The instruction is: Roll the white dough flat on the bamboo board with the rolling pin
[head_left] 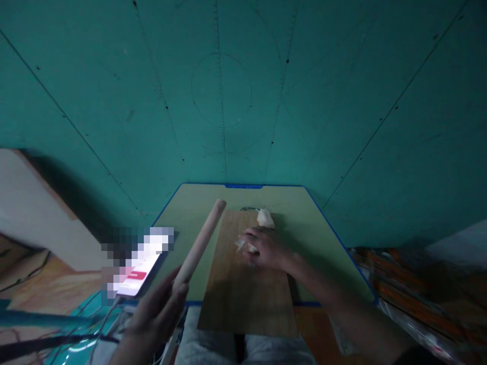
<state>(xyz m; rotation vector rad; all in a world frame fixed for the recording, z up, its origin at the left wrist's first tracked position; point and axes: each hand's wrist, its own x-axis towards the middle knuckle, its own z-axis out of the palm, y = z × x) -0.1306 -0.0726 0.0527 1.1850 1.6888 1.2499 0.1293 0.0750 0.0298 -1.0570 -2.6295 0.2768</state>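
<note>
A pale wooden rolling pin point(200, 244) slants up and away from my left hand point(162, 306), whose fingers are wrapped round its near end. It is held beside the left edge of a wooden board point(243, 299). On the board, the curled fingers of my right hand point(266, 248) close over a crumpled whitish piece point(251, 248); part of it sticks out left of the fingers, and whether it is dough or thin wrapping I cannot tell. Beyond that hand, a white lump point(265, 218) lies at the board's far right corner.
The board rests on a small table point(315, 223) with a blue rim and overhangs its near edge above my lap. A lit phone or tablet point(146, 266), partly blurred out, is at the table's left. A green wall point(236, 101) rises behind; cables point(97, 324) hang at lower left.
</note>
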